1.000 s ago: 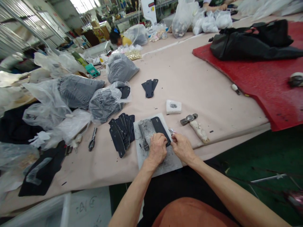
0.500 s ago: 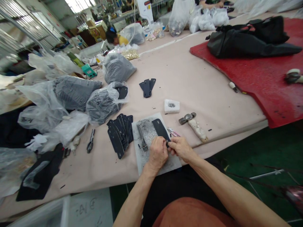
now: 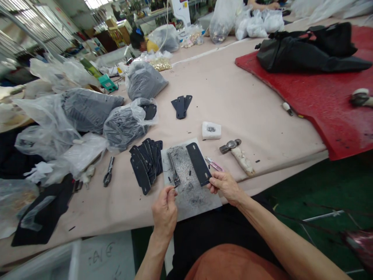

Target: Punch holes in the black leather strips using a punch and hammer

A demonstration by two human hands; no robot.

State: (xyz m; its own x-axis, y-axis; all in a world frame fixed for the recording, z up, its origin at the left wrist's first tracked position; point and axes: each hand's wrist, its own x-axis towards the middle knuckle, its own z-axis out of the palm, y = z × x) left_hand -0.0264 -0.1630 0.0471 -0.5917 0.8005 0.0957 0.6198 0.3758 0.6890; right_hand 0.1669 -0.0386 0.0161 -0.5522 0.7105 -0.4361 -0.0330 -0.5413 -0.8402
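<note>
My right hand (image 3: 225, 187) is closed on the near end of a flat black strip (image 3: 198, 163) with a slot at each end. The strip lies over a pale, scuffed board (image 3: 192, 200). My left hand (image 3: 165, 212) is pinched at the board's left edge, with a tiny dark bit at the fingertips that is too small to name. Just beyond those fingertips a slim metal tool (image 3: 174, 169) rests on the board. Small black scraps lie around it. Left of the board is a fanned pile of similar black pieces (image 3: 147, 163).
A hammer (image 3: 239, 153) with a wrapped handle, a pink cutter (image 3: 215, 164) and a white block (image 3: 211, 130) lie right of and beyond the board. Farther off are several black pieces (image 3: 181, 107). Plastic bags (image 3: 128, 124) crowd the left; a black bag (image 3: 309, 48) lies on a red sheet (image 3: 291, 91).
My left hand has moved left, away from the strip's near end, and the slot there now shows. My right hand still holds the strip, which has barely shifted.
</note>
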